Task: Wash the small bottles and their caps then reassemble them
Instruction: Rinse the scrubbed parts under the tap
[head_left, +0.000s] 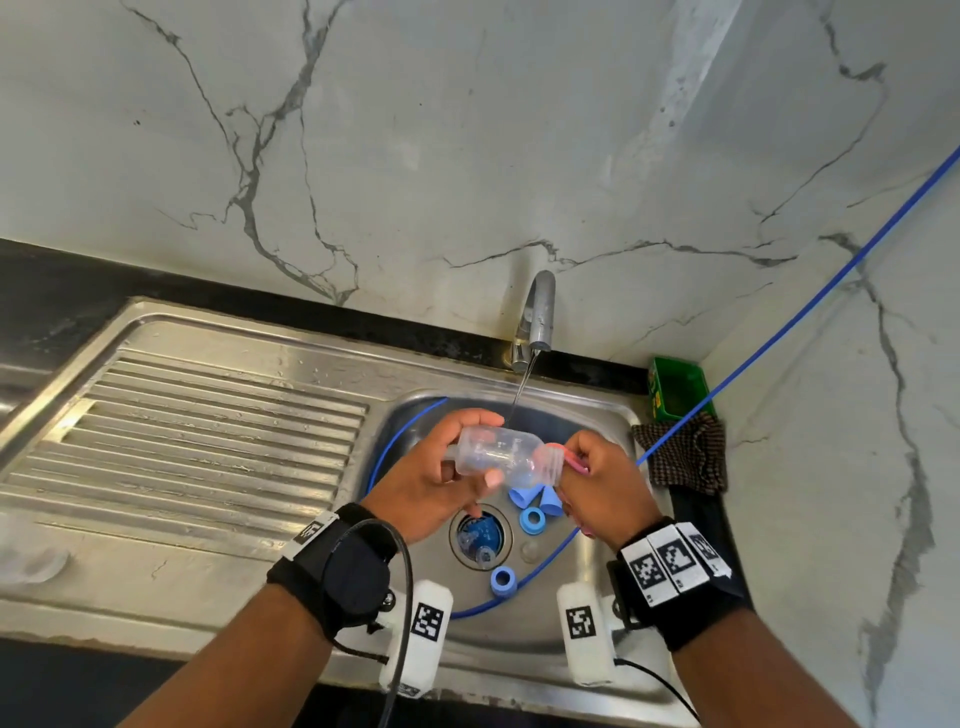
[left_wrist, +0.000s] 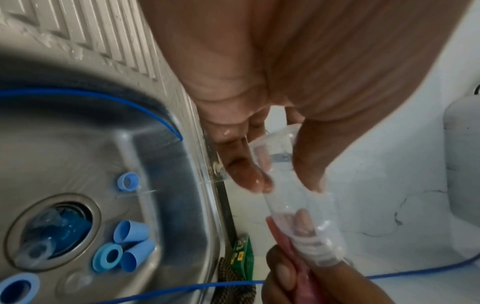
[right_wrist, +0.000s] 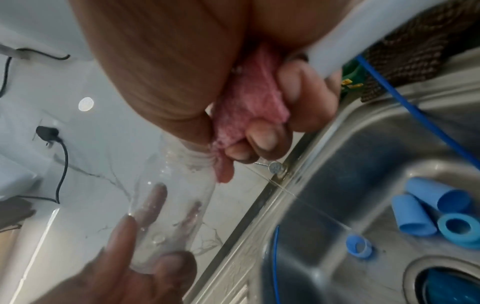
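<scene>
Bottle, head view: clear small bottle (head_left: 498, 454) lies sideways above the sink (head_left: 597, 415) basin, under the tap (head_left: 537, 312), whose thin stream falls just behind it.
Left hand, head view: my left hand (head_left: 436, 488) wraps its fingers and thumb round the bottle's body.
Right hand, head view: my right hand (head_left: 602, 488) is curled round a pink cloth (head_left: 576, 462) at the bottle's mouth.
Caps, head view: blue caps (head_left: 532, 517) lie on the basin floor near the drain (head_left: 480, 535).
Left wrist view: my fingertips (left_wrist: 253, 181) press the bottle (left_wrist: 298, 205); the cloth (left_wrist: 306, 286) sits at its neck.
Right wrist view: my fingers (right_wrist: 262, 136) pinch the cloth (right_wrist: 246, 111), whose end pokes into the threaded mouth of the bottle (right_wrist: 168, 205).
</scene>
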